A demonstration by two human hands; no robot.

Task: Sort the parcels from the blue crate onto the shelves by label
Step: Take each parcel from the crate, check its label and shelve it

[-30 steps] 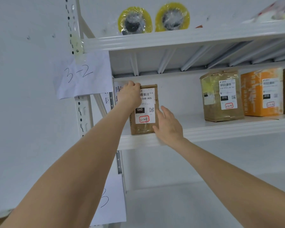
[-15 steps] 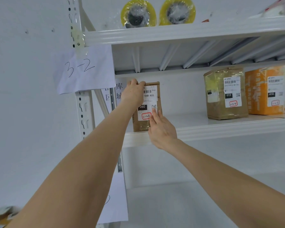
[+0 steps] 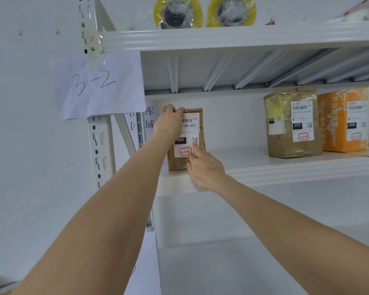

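Note:
A brown parcel (image 3: 197,160) with a white label marked 060 and a red-ringed 3-2-1 stands upright at the left end of the white shelf (image 3: 285,169). My left hand (image 3: 170,122) grips its top left corner, fingers curled over the top edge. My right hand (image 3: 205,167) presses straight fingers against the parcel's front, over the label's lower right. A paper sign reading 3-2 (image 3: 98,84) is taped to the shelf post. The blue crate is out of view.
Further right on the same shelf stand a brown parcel (image 3: 290,124) labelled 3-2-4 and an orange parcel (image 3: 347,120). Two yellow tape rolls (image 3: 205,11) sit on the shelf above. A white wall is at left.
The parcel has been pushed further back and left on the shelf. My right hand moved from its right side onto its front.

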